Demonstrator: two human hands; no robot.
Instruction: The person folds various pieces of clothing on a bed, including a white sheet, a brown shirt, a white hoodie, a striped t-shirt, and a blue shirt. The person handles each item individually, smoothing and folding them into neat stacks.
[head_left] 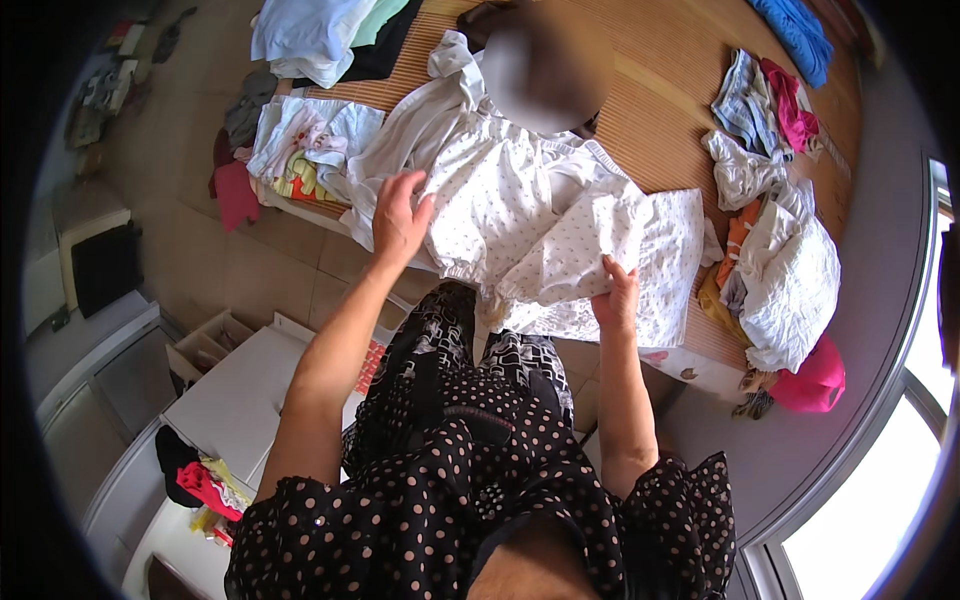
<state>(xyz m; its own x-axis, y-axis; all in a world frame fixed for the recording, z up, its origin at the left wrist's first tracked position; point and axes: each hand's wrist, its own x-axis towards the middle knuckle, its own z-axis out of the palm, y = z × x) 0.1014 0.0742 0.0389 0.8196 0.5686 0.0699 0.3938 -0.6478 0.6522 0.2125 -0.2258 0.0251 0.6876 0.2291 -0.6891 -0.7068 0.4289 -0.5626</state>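
White trousers with a small dark print and gathered elastic cuffs lie in front of me, on top of a white printed garment that is spread out beneath them. My left hand is over the left side of the cloth, fingers apart and holding nothing; whether it touches the fabric is hard to see. At the right trouser leg, my right hand pinches the edge of the cloth between thumb and fingers.
Everything lies on a bed with a slatted mat. Folded clothes are stacked at its left, with a light blue pile behind. Crumpled white cloth and a pink item sit at right. A blurred patch covers the far middle.
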